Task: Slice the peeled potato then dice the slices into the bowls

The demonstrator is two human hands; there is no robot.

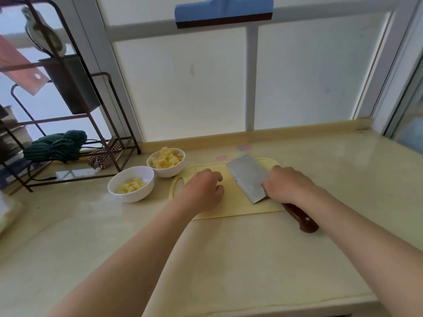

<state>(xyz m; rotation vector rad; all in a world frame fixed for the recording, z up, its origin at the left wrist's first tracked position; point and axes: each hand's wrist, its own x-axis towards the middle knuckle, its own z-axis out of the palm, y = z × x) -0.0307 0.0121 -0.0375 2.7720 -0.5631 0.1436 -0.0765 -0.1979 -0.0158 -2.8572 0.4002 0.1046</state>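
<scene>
Nearly done, it seems: both white bowls, far bowl (169, 165) heaped and near bowl (131, 183) part-filled, hold diced potato (166, 157), while the left hand (202, 191) curls over the cutting board (238, 202), contents hidden, and the right hand (286, 186) grips the cleaver (248, 179).

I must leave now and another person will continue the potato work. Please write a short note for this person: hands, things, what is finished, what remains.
Left hand: curled, palm down on the cutting board; whatever is under it is hidden.
Right hand: resting on the cleaver, which lies flat on the board, handle sticking out over the counter toward you.
Far bowl: heaped with potato dice. Near bowl: only partly filled.
Done: most dicing, it seems; no whole potato or slices are visible on the board.
Left: check under the left hand for leftover pieces, dice them, put them in the near bowl.
</scene>
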